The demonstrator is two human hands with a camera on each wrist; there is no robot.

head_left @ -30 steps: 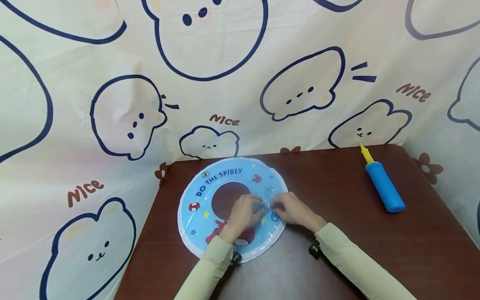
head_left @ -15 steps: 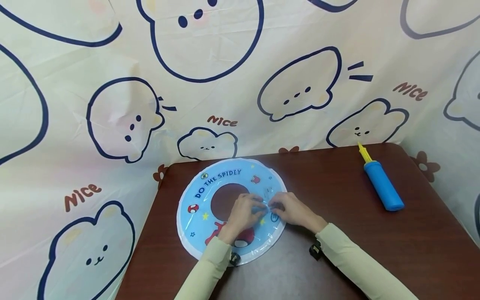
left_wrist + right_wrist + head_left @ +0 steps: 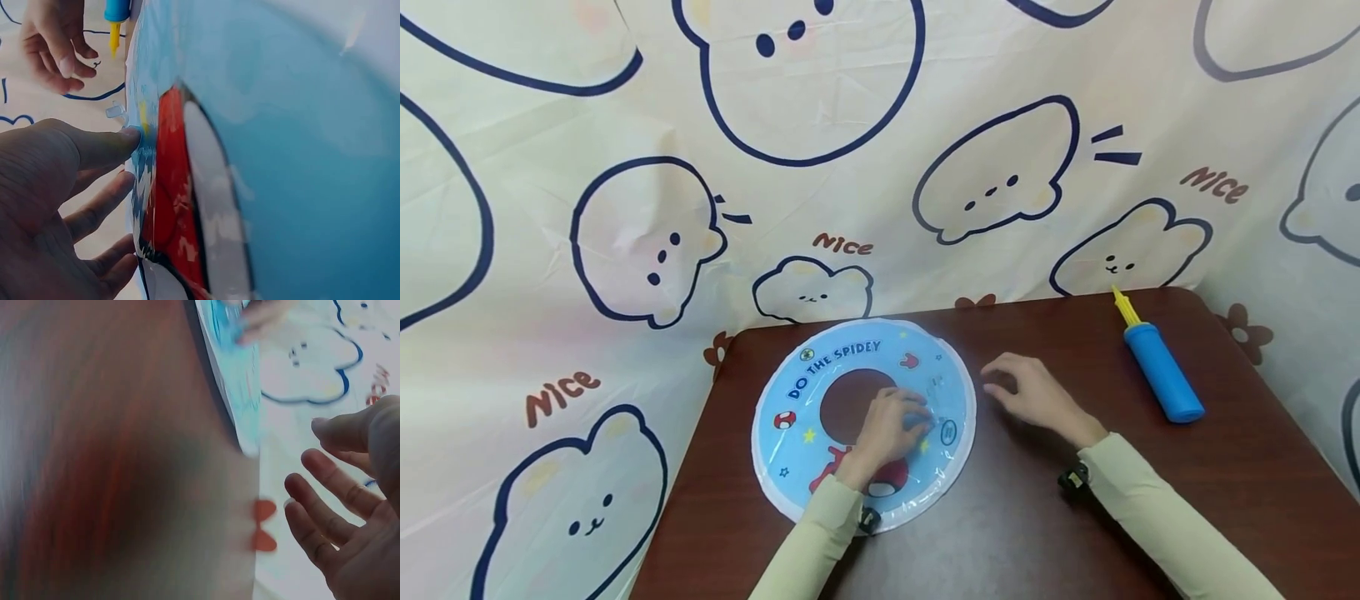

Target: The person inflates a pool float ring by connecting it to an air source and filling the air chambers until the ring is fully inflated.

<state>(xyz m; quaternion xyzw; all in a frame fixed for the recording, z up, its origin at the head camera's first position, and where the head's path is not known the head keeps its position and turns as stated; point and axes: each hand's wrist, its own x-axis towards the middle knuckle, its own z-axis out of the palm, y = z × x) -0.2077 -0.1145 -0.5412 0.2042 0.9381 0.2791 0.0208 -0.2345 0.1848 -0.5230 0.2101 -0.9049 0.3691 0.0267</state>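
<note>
A light blue inflatable swim ring (image 3: 820, 371) with cartoon prints and a clear rim lies on the brown table. My left hand (image 3: 887, 429) is at the right part of the ring, its thumb and fingers pinching the blue vinyl. In the left wrist view a small clear valve (image 3: 115, 111) stands up just beyond the left thumb. My right hand (image 3: 1037, 396) hovers to the right of the ring, apart from it, fingers loosely bent with nothing between them; the right wrist view shows the same right hand (image 3: 350, 500).
A blue hand pump (image 3: 1165, 375) with a yellow nozzle lies at the back right of the brown table (image 3: 1000, 533). Behind the table hangs a pale cloth (image 3: 985, 67) printed with cartoon outlines.
My right hand has let go of the ring near the valve and moved right, off its edge. The left hand stays in place on the ring. The view has shifted slightly.
</note>
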